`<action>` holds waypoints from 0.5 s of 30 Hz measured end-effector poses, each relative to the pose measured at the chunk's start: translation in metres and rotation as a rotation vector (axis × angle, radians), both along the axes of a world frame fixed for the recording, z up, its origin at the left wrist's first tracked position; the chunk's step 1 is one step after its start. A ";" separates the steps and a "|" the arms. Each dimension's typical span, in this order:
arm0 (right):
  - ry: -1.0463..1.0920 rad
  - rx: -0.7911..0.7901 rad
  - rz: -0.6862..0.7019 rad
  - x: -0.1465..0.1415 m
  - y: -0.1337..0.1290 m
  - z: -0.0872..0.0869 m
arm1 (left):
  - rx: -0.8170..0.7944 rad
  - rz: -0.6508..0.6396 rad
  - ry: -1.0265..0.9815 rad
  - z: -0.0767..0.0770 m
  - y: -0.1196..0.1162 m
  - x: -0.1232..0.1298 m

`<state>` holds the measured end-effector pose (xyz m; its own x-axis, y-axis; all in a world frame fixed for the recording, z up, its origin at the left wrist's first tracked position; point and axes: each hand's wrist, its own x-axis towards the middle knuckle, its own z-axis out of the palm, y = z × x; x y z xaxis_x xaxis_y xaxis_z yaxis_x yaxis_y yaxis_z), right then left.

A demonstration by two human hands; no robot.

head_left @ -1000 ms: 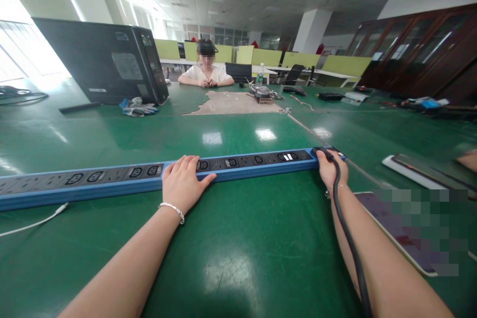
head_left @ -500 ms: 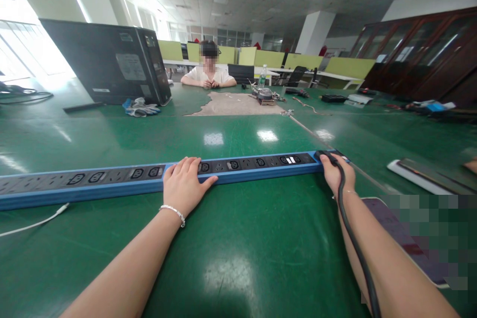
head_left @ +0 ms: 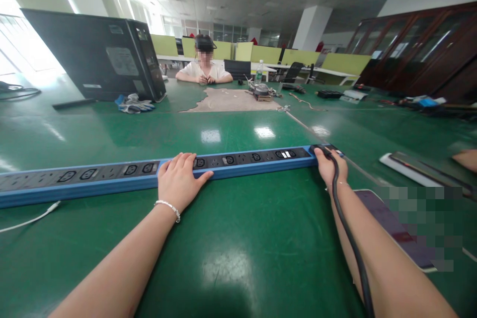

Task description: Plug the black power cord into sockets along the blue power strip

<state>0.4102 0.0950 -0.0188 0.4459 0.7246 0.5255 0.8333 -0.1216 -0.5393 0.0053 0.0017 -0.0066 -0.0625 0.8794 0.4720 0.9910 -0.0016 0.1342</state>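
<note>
A long blue power strip [head_left: 246, 170] with black sockets lies across the green table. My left hand [head_left: 179, 179] rests over its middle, fingers on the far edge and thumb stretched out along the near side. At the strip's right end, my right hand [head_left: 331, 164] is closed around the end where a black cable [head_left: 345, 221] comes out. The cable runs back along my right forearm. Part of the gripped end is hidden by my fingers.
A black computer case [head_left: 93, 54] stands at the back left, with gloves [head_left: 134, 104] beside it. A person [head_left: 204, 67] sits across the table [head_left: 223, 129]. A tablet-like device [head_left: 395, 228] and a white-edged bar [head_left: 410, 171] lie right. A white cable [head_left: 33, 221] lies left.
The whole view has shifted slightly, so things appear a little further left and higher. Both hands keep their places on the strip. Another hand at the right edge shows more.
</note>
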 end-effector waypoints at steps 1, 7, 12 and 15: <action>0.001 0.005 0.006 0.000 0.000 0.000 | -0.003 0.002 -0.001 0.000 0.000 0.000; 0.078 0.134 0.068 -0.003 0.002 0.000 | -0.012 0.007 0.004 0.000 0.000 0.000; 0.159 0.140 0.050 0.002 0.005 -0.003 | -0.014 0.009 0.000 0.000 0.001 0.000; 0.182 0.135 0.057 0.010 0.008 -0.009 | -0.016 0.005 0.003 0.000 0.001 0.000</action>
